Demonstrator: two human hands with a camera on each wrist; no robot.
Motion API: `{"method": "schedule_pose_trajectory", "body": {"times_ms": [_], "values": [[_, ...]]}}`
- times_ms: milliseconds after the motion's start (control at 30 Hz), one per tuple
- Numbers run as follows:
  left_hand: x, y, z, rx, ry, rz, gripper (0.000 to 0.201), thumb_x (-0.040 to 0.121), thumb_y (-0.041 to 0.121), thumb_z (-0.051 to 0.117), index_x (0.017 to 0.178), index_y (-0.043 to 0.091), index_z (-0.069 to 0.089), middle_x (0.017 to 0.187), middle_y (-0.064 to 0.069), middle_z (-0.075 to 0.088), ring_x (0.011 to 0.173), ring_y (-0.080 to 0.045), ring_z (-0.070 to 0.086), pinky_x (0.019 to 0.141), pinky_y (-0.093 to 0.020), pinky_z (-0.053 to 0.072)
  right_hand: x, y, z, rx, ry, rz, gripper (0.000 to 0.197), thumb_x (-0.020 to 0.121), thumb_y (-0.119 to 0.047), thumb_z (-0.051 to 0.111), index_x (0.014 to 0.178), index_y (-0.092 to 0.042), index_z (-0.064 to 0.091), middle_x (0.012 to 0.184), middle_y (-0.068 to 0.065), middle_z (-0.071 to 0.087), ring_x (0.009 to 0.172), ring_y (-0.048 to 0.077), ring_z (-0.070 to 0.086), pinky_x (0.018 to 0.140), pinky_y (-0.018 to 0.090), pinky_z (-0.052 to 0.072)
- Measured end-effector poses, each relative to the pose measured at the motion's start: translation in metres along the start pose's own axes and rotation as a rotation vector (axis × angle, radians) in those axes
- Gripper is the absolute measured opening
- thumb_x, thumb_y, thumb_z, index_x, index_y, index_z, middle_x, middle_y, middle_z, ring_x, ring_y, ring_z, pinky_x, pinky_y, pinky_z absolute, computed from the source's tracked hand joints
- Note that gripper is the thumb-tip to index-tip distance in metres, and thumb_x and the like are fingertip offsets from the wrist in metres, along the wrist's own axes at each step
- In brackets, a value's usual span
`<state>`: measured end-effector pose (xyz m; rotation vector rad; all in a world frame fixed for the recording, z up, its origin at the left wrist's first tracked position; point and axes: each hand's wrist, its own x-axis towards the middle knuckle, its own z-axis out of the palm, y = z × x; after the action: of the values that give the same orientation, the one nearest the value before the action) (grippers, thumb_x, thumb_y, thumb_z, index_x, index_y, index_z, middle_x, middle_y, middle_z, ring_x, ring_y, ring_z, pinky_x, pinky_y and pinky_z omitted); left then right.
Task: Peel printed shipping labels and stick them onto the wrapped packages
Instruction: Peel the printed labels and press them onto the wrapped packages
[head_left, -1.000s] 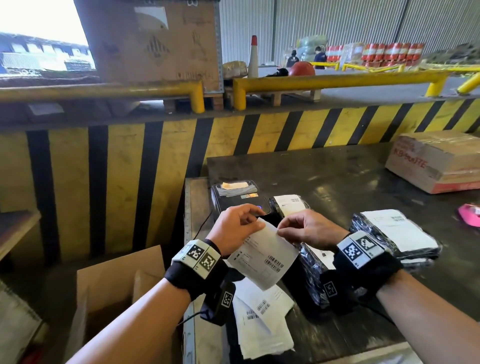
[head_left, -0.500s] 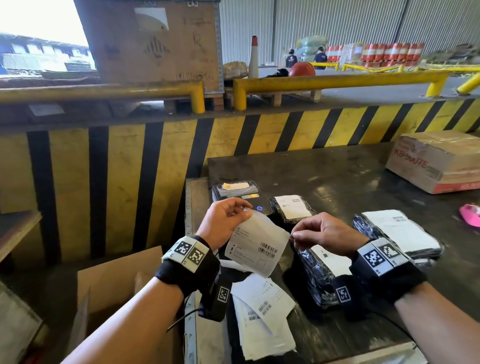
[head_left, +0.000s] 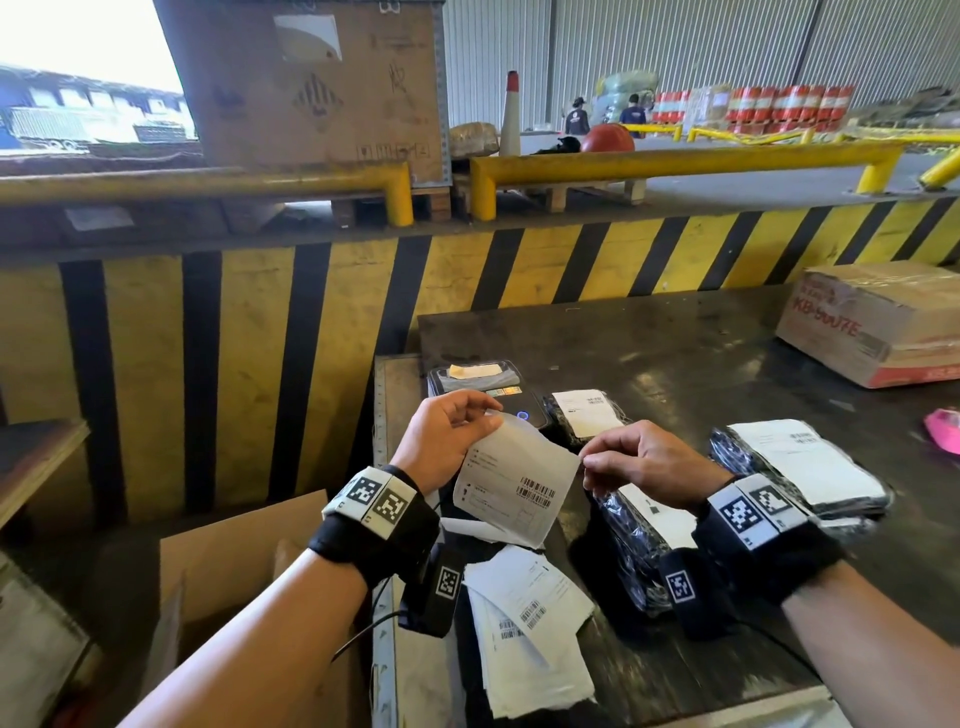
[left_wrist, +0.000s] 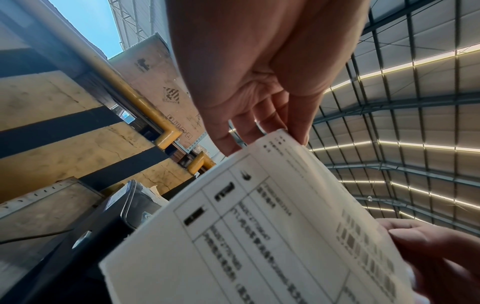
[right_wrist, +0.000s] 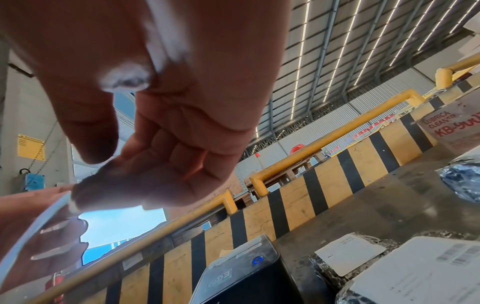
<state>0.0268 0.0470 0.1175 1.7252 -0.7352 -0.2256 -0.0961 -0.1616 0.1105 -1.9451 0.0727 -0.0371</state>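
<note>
A white shipping label (head_left: 514, 486) with a barcode is held up above the table's left end. My left hand (head_left: 485, 415) pinches its top corner, where the sheet looks grey and glossy. My right hand (head_left: 583, 460) pinches its right corner between thumb and forefinger. The left wrist view shows the label (left_wrist: 259, 226) printed side up under my left fingers (left_wrist: 262, 123). My right hand (right_wrist: 75, 197) meets the label's edge (right_wrist: 39, 222) in the right wrist view. Black wrapped packages lie below: one (head_left: 636, 535) under my right wrist, one (head_left: 589, 415) by the printer, a stack (head_left: 800, 462) at the right.
A black label printer (head_left: 483, 379) stands just behind my hands. Loose white sheets (head_left: 524, 623) lie at the dark table's (head_left: 701, 364) front left. A taped cardboard box (head_left: 878, 322) and a pink object (head_left: 943, 428) sit far right. An open carton (head_left: 234, 566) is on the floor at left.
My hands have drawn apart along the sheet: the right hand's pinch went from beside the left fingers to the label's right corner. The sheet's top corner now shows grey and glossy.
</note>
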Motion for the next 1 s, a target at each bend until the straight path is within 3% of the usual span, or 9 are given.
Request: {"method": "schedule_pose_trajectory", "body": {"times_ms": [167,567,700,867,1000], "values": [[-0.001,-0.001,-0.001,0.009,0.004,-0.005,0.016,0.091,0.012,0.06,0.085,0.027,0.063,0.091,-0.003,0.067,0.085,-0.02,0.066,0.076,-0.035,0.058,0.001,-0.001,0.002,0.005,-0.008,-0.023,0.012,0.089,-0.006,0.058,0.081,-0.004,0.067,0.064,0.003,0.069,0.061,0.013,0.064,0.062,0.022,0.052],[0.001,-0.002,0.0,0.03,0.024,-0.014,0.016,0.091,0.012,0.06,0.085,0.026,0.064,0.089,-0.006,0.066,0.083,-0.024,0.065,0.074,-0.037,0.057,0.0,-0.006,0.009,0.041,0.025,-0.121,0.02,0.089,0.004,0.055,0.076,-0.006,0.067,0.059,0.001,0.067,0.057,0.009,0.061,0.06,0.019,0.049],[0.002,-0.004,0.001,0.036,0.041,-0.009,0.016,0.091,0.012,0.059,0.085,0.026,0.063,0.09,-0.008,0.066,0.083,-0.024,0.064,0.076,-0.038,0.056,-0.001,-0.009,0.014,0.134,0.069,-0.162,0.008,0.078,-0.011,0.062,0.072,-0.009,0.067,0.058,0.0,0.066,0.055,0.009,0.06,0.057,0.018,0.049],[0.005,-0.008,0.004,0.067,0.049,-0.008,0.009,0.092,0.014,0.058,0.094,0.022,0.063,0.088,0.0,0.065,0.081,-0.016,0.063,0.069,-0.025,0.055,0.001,-0.01,0.018,0.222,0.101,-0.187,0.01,0.07,-0.018,0.068,0.068,-0.008,0.066,0.058,0.002,0.064,0.054,0.011,0.059,0.057,0.019,0.049],[0.007,-0.013,0.009,0.095,0.053,-0.031,0.012,0.092,0.017,0.059,0.099,0.026,0.06,0.09,0.003,0.065,0.086,-0.015,0.062,0.074,-0.025,0.054,0.004,-0.009,0.021,0.246,0.129,-0.188,0.017,0.062,-0.03,0.07,0.064,-0.013,0.068,0.058,0.003,0.065,0.054,0.011,0.058,0.057,0.02,0.049]]}}
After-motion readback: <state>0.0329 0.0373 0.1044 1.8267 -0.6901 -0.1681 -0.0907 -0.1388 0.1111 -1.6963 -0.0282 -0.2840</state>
